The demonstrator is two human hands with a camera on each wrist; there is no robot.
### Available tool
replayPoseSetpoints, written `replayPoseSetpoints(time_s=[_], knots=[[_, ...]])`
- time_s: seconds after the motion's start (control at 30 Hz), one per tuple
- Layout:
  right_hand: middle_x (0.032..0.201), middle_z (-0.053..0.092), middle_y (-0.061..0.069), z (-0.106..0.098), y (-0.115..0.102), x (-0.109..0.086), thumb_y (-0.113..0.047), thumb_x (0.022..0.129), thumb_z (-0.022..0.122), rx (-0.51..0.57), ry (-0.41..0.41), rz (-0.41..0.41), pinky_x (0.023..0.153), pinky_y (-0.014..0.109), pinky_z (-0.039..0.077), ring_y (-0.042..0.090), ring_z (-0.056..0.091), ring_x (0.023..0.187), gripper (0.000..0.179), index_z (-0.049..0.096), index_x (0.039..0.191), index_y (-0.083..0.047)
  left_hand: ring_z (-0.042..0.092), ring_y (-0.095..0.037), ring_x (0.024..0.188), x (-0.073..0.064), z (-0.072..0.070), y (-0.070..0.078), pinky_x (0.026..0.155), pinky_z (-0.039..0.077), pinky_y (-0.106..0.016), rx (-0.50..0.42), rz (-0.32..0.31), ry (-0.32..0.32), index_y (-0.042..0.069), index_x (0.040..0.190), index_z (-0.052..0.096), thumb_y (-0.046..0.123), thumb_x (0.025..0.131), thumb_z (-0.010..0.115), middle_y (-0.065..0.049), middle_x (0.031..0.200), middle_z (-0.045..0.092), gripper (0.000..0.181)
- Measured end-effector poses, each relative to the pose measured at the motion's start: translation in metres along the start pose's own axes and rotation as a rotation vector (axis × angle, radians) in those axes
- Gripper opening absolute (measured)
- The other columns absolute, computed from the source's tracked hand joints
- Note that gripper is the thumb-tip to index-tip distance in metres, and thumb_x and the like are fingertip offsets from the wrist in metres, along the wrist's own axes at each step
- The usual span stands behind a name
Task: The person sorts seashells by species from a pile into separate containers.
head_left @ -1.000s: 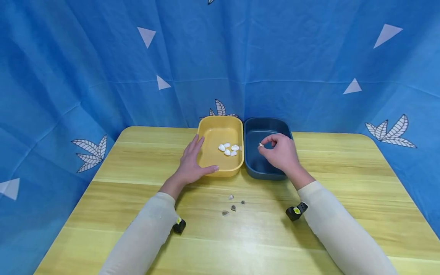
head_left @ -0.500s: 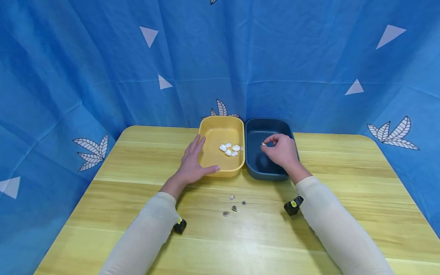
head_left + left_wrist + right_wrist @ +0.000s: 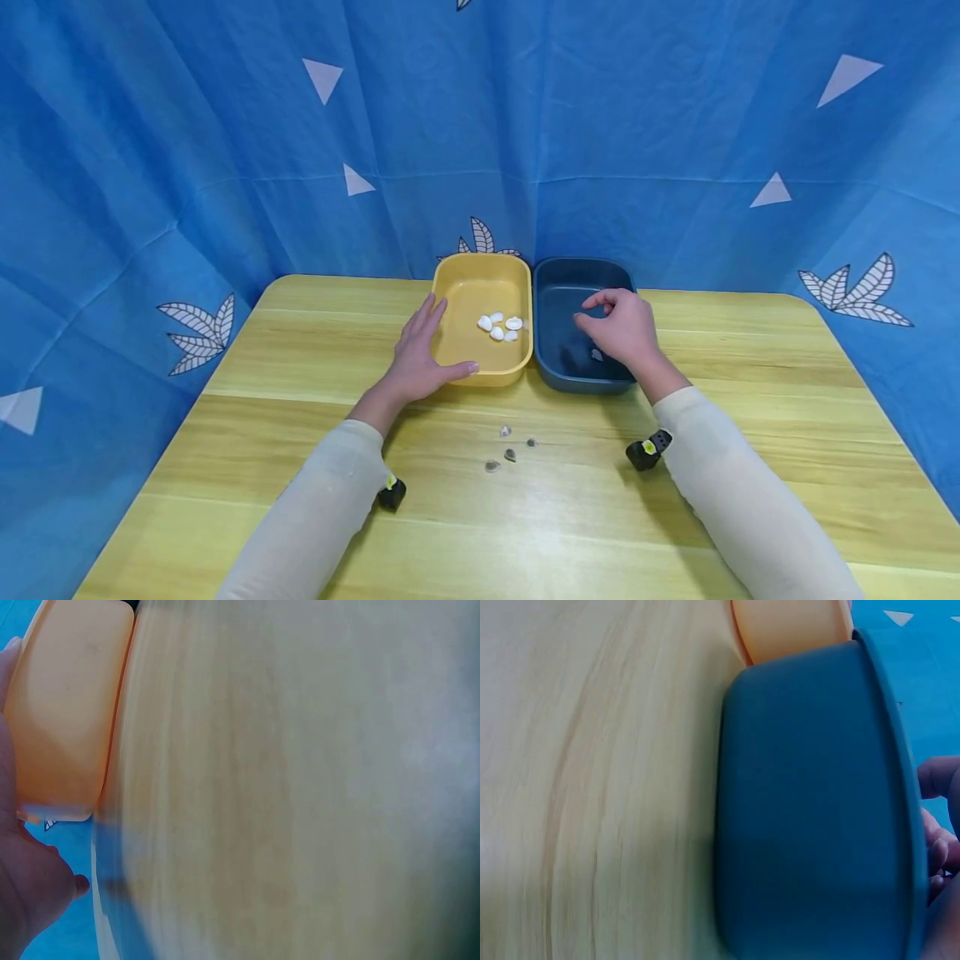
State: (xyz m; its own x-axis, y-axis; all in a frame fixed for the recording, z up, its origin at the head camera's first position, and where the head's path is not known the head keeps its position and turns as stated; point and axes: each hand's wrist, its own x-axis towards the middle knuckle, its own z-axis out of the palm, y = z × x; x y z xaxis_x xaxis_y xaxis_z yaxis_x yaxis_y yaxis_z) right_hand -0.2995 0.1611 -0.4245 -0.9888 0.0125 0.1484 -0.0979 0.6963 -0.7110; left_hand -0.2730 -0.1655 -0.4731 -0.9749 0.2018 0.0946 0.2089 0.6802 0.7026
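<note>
The left hand (image 3: pixel 412 362) spreads its fingers and thumb around the near left corner of a smooth, rounded yellow tray (image 3: pixel 506 379). Only the head view reveals its glossy white pieces (image 3: pixel 497 333), the small grey-brown pieces (image 3: pixel 510 455) on the wood-grained table (image 3: pixel 450 542), and a greyish piece (image 3: pixel 597 355) inside the dark blue tray (image 3: pixel 577 385); the wrist views show the trays' outer walls. The right hand (image 3: pixel 624 332) hangs above it, thumb and forefinger parted.

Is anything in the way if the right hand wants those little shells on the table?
Yes: the near wall of the blue box stands between the right hand and the shells. Nothing else visible does.
</note>
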Motion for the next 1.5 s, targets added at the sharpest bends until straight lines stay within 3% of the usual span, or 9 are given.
replayPoseSetpoints(time_s=[0.13, 0.33, 0.7, 1.1, 1.27, 1.37, 1.5], knots=[[0.095, 0.055, 0.017, -0.008, -0.002, -0.007, -0.023, 0.089, 0.076, 0.011, 0.007, -0.008, 0.067, 0.040, 0.039, 0.029, 0.046, 0.086, 0.022, 0.072, 0.099, -0.004, 0.002, -0.033, 0.150, 0.000, 0.000, -0.001, 0.112, 0.011, -0.066, -0.005, 0.008, 0.009, 0.030, 0.162, 0.013, 0.056, 0.075, 0.082, 0.012, 0.166, -0.003, 0.114], [0.089, 0.051, 0.019, -0.018, -0.006, -0.020, -0.020, 0.088, 0.076, 0.022, 0.026, -0.086, 0.066, 0.040, 0.035, 0.028, 0.043, 0.083, 0.020, 0.073, 0.098, -0.003, 0.002, -0.034, 0.150, 0.000, 0.001, -0.001, 0.111, 0.012, -0.067, 0.003, 0.015, 0.008, 0.030, 0.162, 0.013, 0.062, 0.074, 0.080, 0.011, 0.166, -0.002, 0.115], [0.085, 0.053, 0.008, -0.028, -0.026, -0.050, -0.017, 0.085, 0.079, 0.056, 0.022, -0.199, 0.065, 0.039, 0.037, 0.028, 0.046, 0.081, 0.017, 0.074, 0.095, -0.004, 0.002, -0.035, 0.150, -0.001, 0.000, 0.000, 0.112, 0.011, -0.067, 0.009, 0.000, 0.003, 0.024, 0.162, 0.015, 0.062, 0.074, 0.079, 0.009, 0.167, -0.002, 0.116], [0.075, 0.051, -0.001, -0.017, -0.033, -0.083, -0.013, 0.078, 0.084, 0.072, 0.024, -0.359, 0.061, 0.033, 0.037, 0.017, 0.046, 0.073, 0.013, 0.074, 0.086, -0.012, 0.001, -0.036, 0.150, -0.001, 0.000, 0.001, 0.111, 0.010, -0.068, 0.005, 0.002, -0.001, 0.022, 0.162, 0.016, 0.058, 0.075, 0.081, 0.011, 0.166, -0.004, 0.115], [0.072, 0.052, 0.002, -0.010, -0.032, -0.098, -0.014, 0.076, 0.086, 0.073, 0.006, -0.381, 0.060, 0.033, 0.038, 0.021, 0.048, 0.071, 0.015, 0.074, 0.086, -0.013, 0.002, -0.035, 0.150, -0.001, 0.001, 0.001, 0.112, 0.011, -0.066, 0.010, -0.005, 0.004, 0.024, 0.162, 0.016, 0.060, 0.074, 0.080, 0.013, 0.165, -0.004, 0.115], [0.072, 0.052, 0.003, -0.005, -0.030, -0.107, -0.011, 0.075, 0.086, 0.086, -0.013, -0.388, 0.067, 0.032, 0.043, 0.019, 0.049, 0.071, 0.016, 0.074, 0.085, -0.014, 0.002, -0.034, 0.150, -0.001, 0.001, 0.000, 0.113, 0.011, -0.065, 0.015, -0.005, 0.004, 0.025, 0.162, 0.015, 0.063, 0.073, 0.079, 0.013, 0.166, -0.004, 0.116], [0.072, 0.052, 0.000, 0.003, -0.024, -0.119, -0.008, 0.074, 0.086, 0.108, -0.051, -0.381, 0.069, 0.029, 0.043, 0.019, 0.049, 0.071, 0.018, 0.073, 0.085, -0.014, 0.002, -0.035, 0.150, -0.001, 0.001, -0.001, 0.112, 0.011, -0.065, 0.012, 0.004, 0.004, 0.025, 0.162, 0.015, 0.062, 0.074, 0.080, 0.011, 0.166, -0.003, 0.115]])
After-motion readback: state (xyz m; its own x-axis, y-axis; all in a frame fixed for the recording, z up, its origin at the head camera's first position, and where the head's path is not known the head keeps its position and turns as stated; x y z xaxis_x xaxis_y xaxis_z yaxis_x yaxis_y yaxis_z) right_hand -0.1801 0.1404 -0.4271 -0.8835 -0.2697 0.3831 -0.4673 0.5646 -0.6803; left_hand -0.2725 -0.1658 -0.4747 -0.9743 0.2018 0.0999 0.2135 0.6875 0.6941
